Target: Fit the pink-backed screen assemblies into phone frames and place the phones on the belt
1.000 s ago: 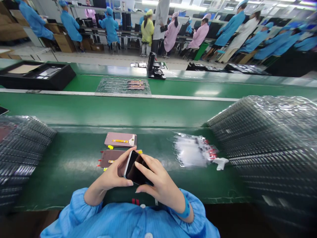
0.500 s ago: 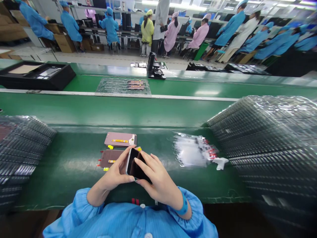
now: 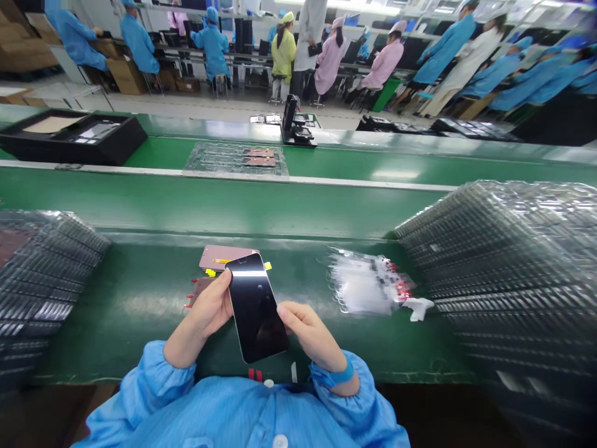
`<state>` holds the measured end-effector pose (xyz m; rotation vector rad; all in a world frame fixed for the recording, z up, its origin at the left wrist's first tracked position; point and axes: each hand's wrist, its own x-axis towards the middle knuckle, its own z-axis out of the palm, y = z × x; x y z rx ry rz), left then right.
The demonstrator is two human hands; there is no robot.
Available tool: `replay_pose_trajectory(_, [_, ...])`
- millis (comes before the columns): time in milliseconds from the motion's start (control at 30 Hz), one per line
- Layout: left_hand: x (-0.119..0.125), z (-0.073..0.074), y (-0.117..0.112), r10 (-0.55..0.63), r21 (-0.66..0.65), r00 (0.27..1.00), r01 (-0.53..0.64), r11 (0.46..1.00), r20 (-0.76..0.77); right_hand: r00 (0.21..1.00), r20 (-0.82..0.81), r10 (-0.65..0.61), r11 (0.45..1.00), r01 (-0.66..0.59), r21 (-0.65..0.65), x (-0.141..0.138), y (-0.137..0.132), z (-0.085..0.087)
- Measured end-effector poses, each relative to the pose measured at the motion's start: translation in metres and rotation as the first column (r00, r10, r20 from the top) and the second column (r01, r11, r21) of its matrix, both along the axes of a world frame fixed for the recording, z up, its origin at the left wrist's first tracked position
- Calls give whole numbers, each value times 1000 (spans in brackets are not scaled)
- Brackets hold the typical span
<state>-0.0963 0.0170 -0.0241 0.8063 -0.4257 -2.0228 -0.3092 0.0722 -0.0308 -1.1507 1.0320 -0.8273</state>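
Observation:
A phone screen panel [image 3: 256, 311], black and glossy with a pale edge and a yellow tab at its top right, is held tilted above the green bench. My left hand [image 3: 212, 308] grips its left edge, thumb on the glass side and fingers behind. At the right edge, my right hand [image 3: 310, 326] pinches it between thumb and curled fingers. Behind the panel lies a pinkish-brown stack of panels [image 3: 212, 256] with an orange flex strip, partly covered. A darker brown panel [image 3: 200, 285] with red and yellow tabs shows beside my left hand, mostly hidden.
Clear plastic films with red tabs [image 3: 364, 283] lie to the right, beside a white piece [image 3: 418, 307]. Tall stacks of clear trays flank the bench on the right [image 3: 504, 249] and left [image 3: 41, 286]. Farther back are a tray [image 3: 214, 158] and a black box [image 3: 116, 140].
The panel has turned from steeply tilted to face-up, its glass now in full view. My right hand has moved off the glass to its right edge; my left hand has shifted along the left edge.

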Motion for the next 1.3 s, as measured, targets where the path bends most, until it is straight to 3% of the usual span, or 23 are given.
replay_pose_trajectory(167, [-4, 1, 0, 7, 14, 1000, -7, 1000, 16, 979, 199, -54, 992, 29, 126, 6, 1, -3])
replay_pose_trajectory(333, [-5, 0, 1, 14, 14, 1000, -15, 1000, 19, 969, 240, -62, 995, 41, 92, 10, 2, -4])
replay_pose_trajectory(500, [-1, 7, 2, -25, -60, 999, 27, 998, 32, 962, 239, -130, 990, 114, 80, 11, 2, -7])
replay_pose_trajectory(567, [2, 12, 0, -16, -96, 994, 26, 995, 105, 963, 246, -111, 992, 91, 88, 9, 3, -7])
replay_pose_trajectory(733, [4, 21, -6, 0, -135, 977, 30, 990, 215, 967, 233, 104, 987, -129, 93, 2, 7, -4])
replay_pose_trajectory(867, [1, 19, -1, -102, -171, 980, 131, 976, 169, 975, 219, 24, 999, -33, 36, 0, 5, -6])
replay_pose_trajectory(967, [0, 18, 8, -218, -308, 918, 324, 895, 332, 975, 207, -85, 995, 93, -33, -2, 1, -6])
replay_pose_trajectory(1067, [0, 19, 17, -187, -342, 787, 452, 824, 588, 976, 160, -150, 984, 163, -72, -5, -1, -3])
replay_pose_trajectory(1167, [-4, 21, 23, -68, -364, 696, 453, 814, 715, 974, 113, -194, 972, 207, -115, -5, -1, 0])
replay_pose_trajectory(1300, [-12, 20, 30, 57, -418, 671, 391, 820, 740, 964, 63, -257, 947, 264, -184, 0, 1, 4])
